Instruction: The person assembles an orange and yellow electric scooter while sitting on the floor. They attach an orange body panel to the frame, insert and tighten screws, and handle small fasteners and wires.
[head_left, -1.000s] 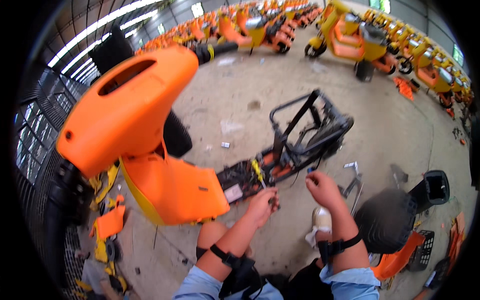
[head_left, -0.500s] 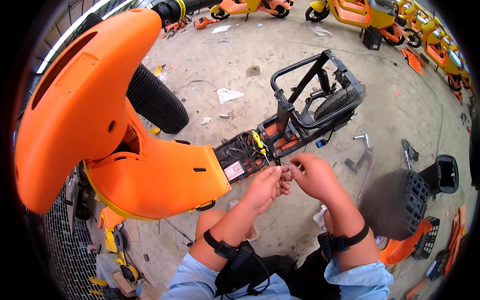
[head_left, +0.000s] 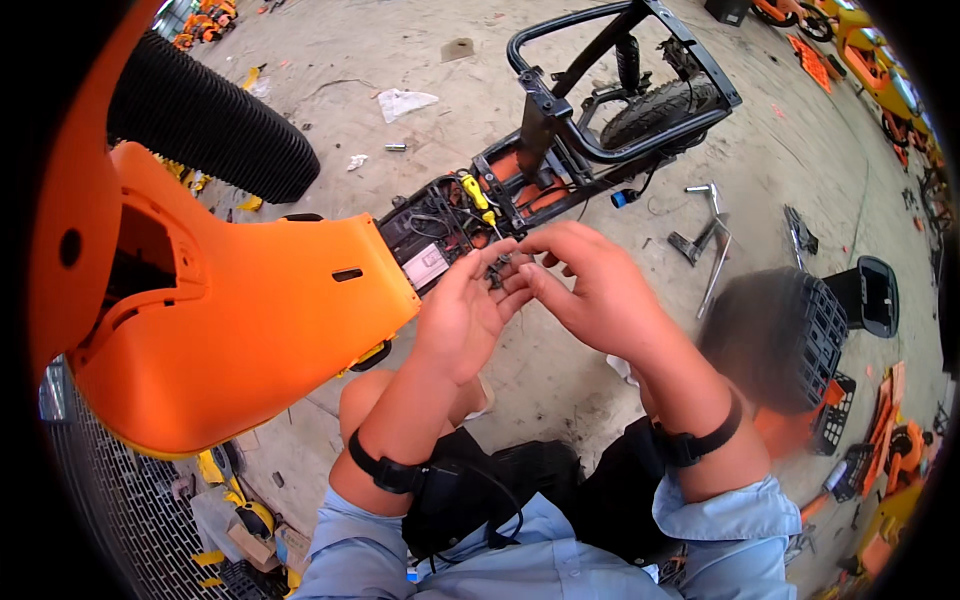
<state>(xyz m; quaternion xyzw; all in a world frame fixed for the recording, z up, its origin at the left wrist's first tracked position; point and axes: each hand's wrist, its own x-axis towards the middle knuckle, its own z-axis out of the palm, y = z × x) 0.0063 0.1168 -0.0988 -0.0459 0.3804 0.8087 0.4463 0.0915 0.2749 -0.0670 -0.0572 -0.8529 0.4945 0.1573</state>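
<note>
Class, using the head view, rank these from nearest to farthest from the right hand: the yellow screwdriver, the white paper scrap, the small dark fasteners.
Nearest to the right hand first:
1. Small dark fasteners, in the left hand.
2. Yellow screwdriver, ahead-left, at the scooter frame.
3. White paper scrap, farther ahead-left, on the floor.

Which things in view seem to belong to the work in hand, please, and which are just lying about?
Likely part of the job:
- small dark parts in the left hand
- yellow screwdriver
- scooter frame

Seemingly lying about:
- white scrap
- orange strips at far right
</note>
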